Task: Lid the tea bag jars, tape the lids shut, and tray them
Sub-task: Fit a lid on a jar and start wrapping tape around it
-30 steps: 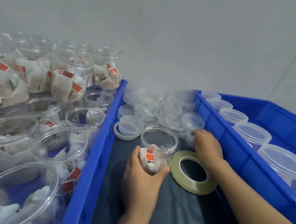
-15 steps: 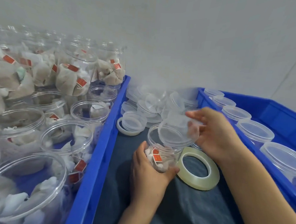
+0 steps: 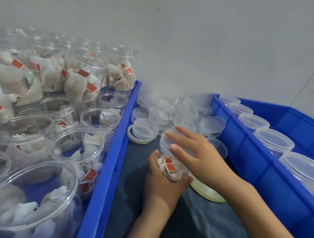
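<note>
— Clear jar (image 3: 171,165), centre frame on the counter: left hand (image 3: 162,187) grips its base, right hand (image 3: 196,154) spreads over the lid (image 3: 171,141).
— Seat it level before twisting; tilted threads could jam.

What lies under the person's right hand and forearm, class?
The right hand rests flat on a clear plastic lid capping the tea bag jar gripped by the left hand. A pale yellowish tape roll lies beneath the forearm, mostly hidden.
</note>
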### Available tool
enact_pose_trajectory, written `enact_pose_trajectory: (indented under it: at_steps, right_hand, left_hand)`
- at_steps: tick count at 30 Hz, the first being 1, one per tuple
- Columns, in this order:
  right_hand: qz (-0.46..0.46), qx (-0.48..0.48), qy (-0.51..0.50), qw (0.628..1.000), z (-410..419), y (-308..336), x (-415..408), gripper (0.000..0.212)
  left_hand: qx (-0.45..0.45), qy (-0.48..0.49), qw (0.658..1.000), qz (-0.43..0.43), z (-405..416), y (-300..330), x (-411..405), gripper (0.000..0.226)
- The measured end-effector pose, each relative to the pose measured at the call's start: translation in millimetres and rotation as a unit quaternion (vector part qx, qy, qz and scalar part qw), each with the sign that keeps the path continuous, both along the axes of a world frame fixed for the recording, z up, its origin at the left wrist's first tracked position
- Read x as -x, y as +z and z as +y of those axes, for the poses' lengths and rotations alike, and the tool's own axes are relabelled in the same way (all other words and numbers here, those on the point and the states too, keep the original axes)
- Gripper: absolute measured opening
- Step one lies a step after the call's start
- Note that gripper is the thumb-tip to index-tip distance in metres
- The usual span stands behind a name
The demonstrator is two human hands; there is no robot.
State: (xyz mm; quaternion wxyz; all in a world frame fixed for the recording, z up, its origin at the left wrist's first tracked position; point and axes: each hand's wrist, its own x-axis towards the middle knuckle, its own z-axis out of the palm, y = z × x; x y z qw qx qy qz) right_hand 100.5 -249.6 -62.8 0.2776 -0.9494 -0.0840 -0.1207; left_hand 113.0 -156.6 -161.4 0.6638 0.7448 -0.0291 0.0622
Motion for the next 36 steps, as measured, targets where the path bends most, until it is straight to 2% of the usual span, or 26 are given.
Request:
enact_pose_trajectory:
  at_steps: [3, 5, 8, 10, 12, 14, 16, 18, 20, 22, 25, 27, 29, 31, 33, 34, 36]
  right_hand:
    - [-0.001, 0.052, -0.008, 0.999, 3, 1, 3, 0.055]
    - [-0.013, 0.106, -0.044, 0.993, 9, -2, 6, 0.054]
    - [-0.019, 0.272, -0.117, 0.955, 26, -10, 12, 0.061]
    - [0.026, 0.324, -0.141, 0.935, 42, -9, 15, 0.076]
    - [0.05, 0.285, -0.203, 0.935, 57, -1, 14, 0.069]
    - [0.052, 0.266, -0.202, 0.941, 62, 9, 18, 0.079]
    - [0.004, 0.294, -0.173, 0.94, 58, 27, 25, 0.071]
    - [-0.071, 0.227, -0.196, 0.951, 42, 49, 27, 0.056]
    - [-0.09, 0.124, -0.174, 0.973, 19, 58, 20, 0.053]
    - [-0.02, 0.08, -0.061, 0.995, 4, 55, 11, 0.052]
    - [0.098, 0.067, 0.058, 0.991, -4, 30, 4, 0.052]
    - [0.048, 0.046, 0.034, 0.997, 0, 9, 0, 0.048]
    - [-0.069, 0.102, -0.047, 0.991, 14, -11, -2, 0.047]
    - [-0.124, 0.172, -0.115, 0.97, 28, -23, -3, 0.051]
    - [-0.144, 0.174, -0.121, 0.967, 31, -28, -4, 0.054]
    - [-0.146, 0.131, -0.097, 0.976, 28, -27, -4, 0.054]
    - [-0.147, -0.059, -0.055, 0.986, 17, -23, -2, 0.047]
  left_hand:
    - [-0.007, -0.007, 1.0, 0.03, -1, -2, -2, 0.102]
    - [-0.013, -0.009, 1.0, 0.027, -1, -4, -2, 0.098]
    - [-0.031, -0.009, 0.999, 0.006, 0, -5, -2, 0.078]
    - [-0.057, -0.009, 0.998, -0.002, 2, -5, -1, 0.063]
    - [-0.098, -0.009, 0.995, -0.03, 6, -7, 1, 0.045]
    - [-0.118, -0.016, 0.991, -0.057, 7, -11, 3, 0.06]
    - [-0.101, -0.018, 0.992, -0.075, 8, -11, 6, 0.077]
    - [-0.065, 0.003, 0.997, -0.045, 6, -2, 8, 0.084]
    - [-0.039, 0.02, 0.999, -0.017, 4, 1, 7, 0.087]
    - [-0.03, 0.012, 0.999, -0.004, 3, -1, 5, 0.089]
    - [-0.041, 0.003, 0.999, 0.019, 3, -3, 3, 0.093]
    - [-0.042, -0.007, 0.999, 0.032, 2, -4, -1, 0.094]
    - [-0.038, -0.035, 0.998, 0.042, 2, -3, -2, 0.09]
    - [-0.052, -0.03, 0.998, 0.025, 4, -3, -2, 0.076]
    - [-0.065, -0.007, 0.998, -0.004, 8, -1, 0, 0.056]
    - [-0.068, -0.008, 0.998, -0.016, 9, 0, 2, 0.061]
    - [-0.066, -0.012, 0.997, -0.028, 10, 1, 5, 0.08]
